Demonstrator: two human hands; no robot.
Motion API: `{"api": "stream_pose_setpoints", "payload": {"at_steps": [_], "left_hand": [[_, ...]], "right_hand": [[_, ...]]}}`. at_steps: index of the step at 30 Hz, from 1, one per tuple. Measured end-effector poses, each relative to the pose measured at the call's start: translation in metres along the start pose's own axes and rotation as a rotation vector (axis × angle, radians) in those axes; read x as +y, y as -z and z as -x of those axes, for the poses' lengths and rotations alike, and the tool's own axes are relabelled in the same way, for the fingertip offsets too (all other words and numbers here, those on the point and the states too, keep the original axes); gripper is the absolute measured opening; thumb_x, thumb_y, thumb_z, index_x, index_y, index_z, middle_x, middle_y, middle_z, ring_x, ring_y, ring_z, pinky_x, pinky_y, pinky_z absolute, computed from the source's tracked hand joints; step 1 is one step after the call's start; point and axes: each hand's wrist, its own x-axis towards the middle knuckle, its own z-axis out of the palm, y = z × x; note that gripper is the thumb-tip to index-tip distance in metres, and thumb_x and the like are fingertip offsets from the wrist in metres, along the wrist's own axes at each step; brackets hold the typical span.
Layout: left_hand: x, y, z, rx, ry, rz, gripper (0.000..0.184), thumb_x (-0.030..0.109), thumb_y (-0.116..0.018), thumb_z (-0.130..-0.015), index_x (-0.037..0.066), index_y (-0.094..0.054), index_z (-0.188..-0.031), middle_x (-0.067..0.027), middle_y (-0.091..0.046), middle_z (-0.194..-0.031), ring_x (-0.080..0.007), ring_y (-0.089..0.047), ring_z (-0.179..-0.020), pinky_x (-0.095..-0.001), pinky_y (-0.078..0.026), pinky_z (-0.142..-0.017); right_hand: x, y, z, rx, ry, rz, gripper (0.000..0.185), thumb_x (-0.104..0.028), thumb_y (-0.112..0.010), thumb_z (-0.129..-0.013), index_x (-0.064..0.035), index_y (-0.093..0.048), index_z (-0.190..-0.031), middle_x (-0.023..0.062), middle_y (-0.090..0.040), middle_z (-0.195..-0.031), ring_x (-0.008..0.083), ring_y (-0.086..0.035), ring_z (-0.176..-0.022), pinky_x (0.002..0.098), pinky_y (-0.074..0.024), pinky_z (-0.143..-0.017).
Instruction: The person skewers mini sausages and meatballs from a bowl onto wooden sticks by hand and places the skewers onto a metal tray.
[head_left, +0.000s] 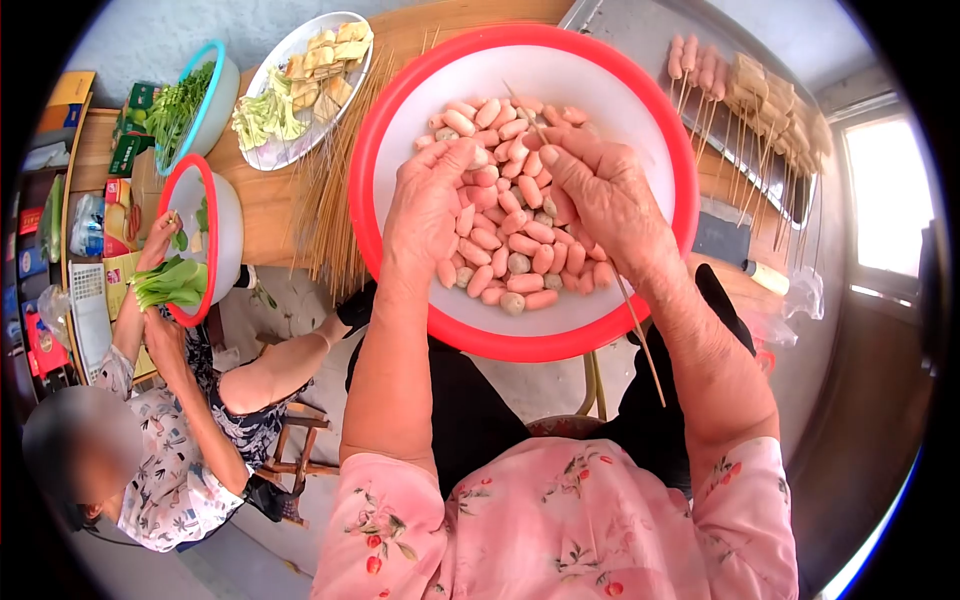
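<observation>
Both my hands are over a big white basin with a red rim (690, 190), which holds many small pink sausages (525, 243) and some greyish meatballs (512, 303). My right hand (605, 190) is closed around a thin bamboo skewer (642, 340). The skewer's blunt end hangs out over the basin's near rim, and its other end shows above the fingers. Just left of it, my left hand (430, 205) pinches a small sausage (485, 176) between thumb and fingers. Fingertips partly cover that sausage.
At right, a metal tray (800, 205) carries skewered sausages (697, 65) and tofu-like slices; a cleaver (722, 236) lies nearby. Loose skewers (335, 205) lie left of the basin, beside an oval plate (262, 155). A co-worker at left holds leafy greens (172, 283) over another red-rimmed basin (228, 230).
</observation>
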Motion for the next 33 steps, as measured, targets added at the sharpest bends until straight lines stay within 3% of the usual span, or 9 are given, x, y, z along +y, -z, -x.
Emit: {"api": "stream_pose_setpoints", "payload": {"at_steps": [3, 6, 8, 9, 15, 22, 24, 30, 33], "left_hand": [[0.02, 0.001, 0.002, -0.004, 0.05, 0.451, 0.033, 0.026, -0.056, -0.092, -0.002, -0.054, -0.108, -0.0132, -0.063, -0.092, -0.0191, -0.062, -0.084, -0.0284, -0.052, -0.066], [0.018, 0.009, -0.006, 0.026, 0.037, 0.539, 0.034, 0.027, -0.057, -0.091, -0.003, -0.054, -0.107, -0.014, -0.062, -0.094, -0.0205, -0.062, -0.085, -0.0311, -0.054, -0.071], [0.023, 0.009, -0.005, 0.064, 0.044, 0.568, 0.032, 0.025, -0.058, -0.09, -0.003, -0.055, -0.105, -0.0144, -0.063, -0.092, -0.0209, -0.063, -0.085, -0.0324, -0.054, -0.073], [0.025, 0.007, -0.004, 0.075, 0.053, 0.558, 0.031, 0.024, -0.058, -0.09, -0.003, -0.055, -0.105, -0.0145, -0.063, -0.092, -0.021, -0.063, -0.085, -0.0325, -0.055, -0.072], [0.019, 0.004, -0.007, 0.092, 0.0, 0.57, 0.028, 0.022, -0.057, -0.091, -0.003, -0.056, -0.102, -0.0148, -0.064, -0.09, -0.0217, -0.065, -0.083, -0.0322, -0.056, -0.072], [0.024, -0.001, -0.005, 0.085, -0.021, 0.574, 0.027, 0.021, -0.055, -0.092, -0.004, -0.057, -0.1, -0.015, -0.065, -0.089, -0.0219, -0.065, -0.083, -0.032, -0.056, -0.072], [0.024, -0.001, -0.005, 0.082, -0.03, 0.58, 0.026, 0.021, -0.056, -0.091, -0.004, -0.057, -0.099, -0.0146, -0.064, -0.088, -0.0218, -0.065, -0.082, -0.0321, -0.056, -0.071], [0.024, -0.007, -0.002, 0.087, -0.034, 0.554, 0.022, 0.02, -0.058, -0.089, -0.001, -0.058, -0.094, -0.012, -0.063, -0.083, -0.02, -0.064, -0.076, -0.0323, -0.056, -0.069], [0.024, -0.008, -0.002, 0.088, -0.023, 0.52, 0.02, 0.02, -0.059, -0.088, 0.0, -0.058, -0.091, -0.0103, -0.062, -0.08, -0.0184, -0.062, -0.073, -0.032, -0.055, -0.068]], "right_hand": [[-0.004, -0.009, 0.005, -0.067, -0.015, -0.011, 0.026, -0.014, -0.051, -0.093, -0.0003, -0.06, -0.113, 0.0052, -0.063, -0.077, 0.0091, -0.055, -0.071, 0.0249, -0.0465, -0.065], [0.009, -0.021, 0.006, -0.085, 0.039, -0.039, 0.027, -0.011, -0.051, -0.093, 0.0003, -0.058, -0.117, 0.0079, -0.065, -0.082, 0.0102, -0.058, -0.076, 0.0248, -0.0474, -0.068], [0.019, -0.025, 0.007, -0.135, 0.23, 0.084, 0.031, -0.014, -0.05, -0.095, 0.0046, -0.054, -0.119, 0.0033, -0.063, -0.087, 0.0059, -0.055, -0.079, 0.019, -0.0463, -0.068], [0.014, -0.023, 0.01, -0.179, 0.162, 0.031, 0.031, -0.013, -0.05, -0.095, 0.0046, -0.054, -0.12, 0.0049, -0.064, -0.096, 0.0084, -0.057, -0.088, 0.0212, -0.0468, -0.077], [0.02, -0.027, 0.004, -0.226, 0.14, 0.033, 0.032, -0.014, -0.052, -0.094, 0.004, -0.053, -0.121, 0.0061, -0.066, -0.101, 0.0087, -0.058, -0.091, 0.0206, -0.047, -0.079], [0.018, -0.028, 0.002, -0.2, 0.123, 0.056, 0.029, -0.016, -0.05, -0.095, 0.0012, -0.056, -0.118, 0.003, -0.065, -0.088, 0.0076, -0.056, -0.078, 0.0206, -0.0466, -0.068], [0.019, -0.029, 0.002, -0.163, 0.215, 0.066, 0.028, -0.016, -0.049, -0.095, 0.0002, -0.057, -0.117, 0.0017, -0.063, -0.083, 0.0069, -0.054, -0.072, 0.0207, -0.0452, -0.063], [0.013, -0.025, 0.004, -0.209, 0.099, 0.101, 0.027, -0.014, -0.049, -0.094, 0.0006, -0.058, -0.116, 0.0016, -0.063, -0.082, 0.0059, -0.054, -0.072, 0.0195, -0.045, -0.064], [0.029, -0.032, 0.003, -0.155, 0.187, 0.004, 0.027, -0.013, -0.05, -0.093, 0.0006, -0.059, -0.115, 0.001, -0.062, -0.078, 0.0051, -0.052, -0.068, 0.0192, -0.0438, -0.06]]}}
